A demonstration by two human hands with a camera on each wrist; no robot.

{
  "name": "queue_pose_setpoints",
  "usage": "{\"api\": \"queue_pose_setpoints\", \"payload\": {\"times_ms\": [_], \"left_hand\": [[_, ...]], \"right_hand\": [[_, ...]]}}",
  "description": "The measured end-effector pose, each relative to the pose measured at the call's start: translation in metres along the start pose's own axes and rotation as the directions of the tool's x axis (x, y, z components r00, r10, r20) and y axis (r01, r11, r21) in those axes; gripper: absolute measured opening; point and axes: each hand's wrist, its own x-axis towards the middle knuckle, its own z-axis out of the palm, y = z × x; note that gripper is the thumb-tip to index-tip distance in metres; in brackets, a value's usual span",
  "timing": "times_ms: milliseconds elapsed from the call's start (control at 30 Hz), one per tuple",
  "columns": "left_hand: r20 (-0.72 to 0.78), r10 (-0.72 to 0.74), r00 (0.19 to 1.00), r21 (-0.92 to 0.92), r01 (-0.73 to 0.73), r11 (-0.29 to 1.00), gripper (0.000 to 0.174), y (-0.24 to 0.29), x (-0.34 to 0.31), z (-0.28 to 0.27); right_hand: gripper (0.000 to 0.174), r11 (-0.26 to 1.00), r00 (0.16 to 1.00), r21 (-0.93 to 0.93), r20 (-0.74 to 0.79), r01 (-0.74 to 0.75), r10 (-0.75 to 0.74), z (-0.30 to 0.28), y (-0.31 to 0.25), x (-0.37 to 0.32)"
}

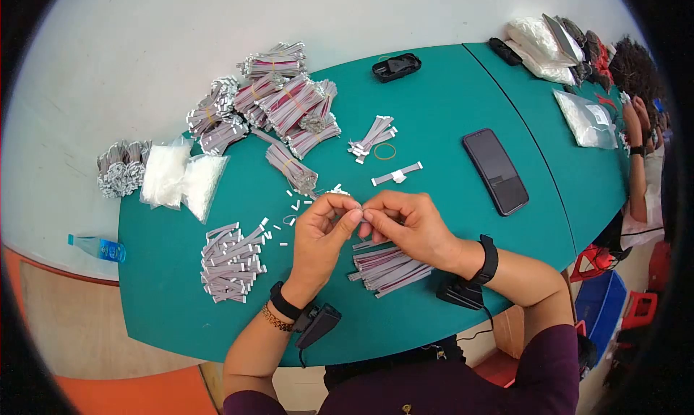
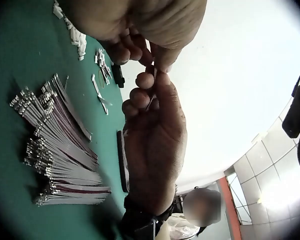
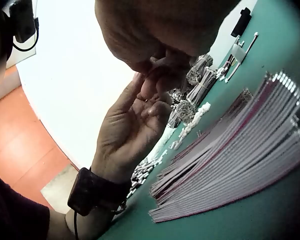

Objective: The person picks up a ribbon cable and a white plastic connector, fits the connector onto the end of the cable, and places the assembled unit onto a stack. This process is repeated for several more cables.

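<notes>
Both hands meet fingertip to fingertip over the green table. The left hand pinches a small piece between thumb and forefinger, and the right hand pinches it from the other side. In the left wrist view a thin edge of ribbon cable shows among the right fingers; most of it is hidden, and I cannot tell whether a connector is on its end. Below the right hand lies a stack of grey ribbon cables. Left of the left hand is a pile of cables with white ends.
Bundled cables are heaped at the back, beside bags of white parts. Loose white connectors lie beyond the hands. A phone, a cable with a white piece and a rubber band lie to the right. A bottle lies far left.
</notes>
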Motion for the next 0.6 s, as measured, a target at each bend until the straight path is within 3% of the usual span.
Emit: {"api": "queue_pose_setpoints", "payload": {"times_ms": [433, 600], "left_hand": [[0.002, 0.039, 0.999, 0.062, -0.039, 0.997, 0.011, -0.0009, -0.0005, -0.0002], [0.017, -0.053, 0.998, -0.073, 0.054, 0.996, 0.014, -0.0004, -0.0002, 0.001]], "right_hand": [[0.014, 0.998, 0.998, -0.023, -0.038, 0.057, -0.058, 0.0015, 0.0013, 0.0014], [0.013, 0.996, 0.995, -0.002, -0.052, 0.09, -0.09, 0.0008, 0.0034, 0.001]]}}
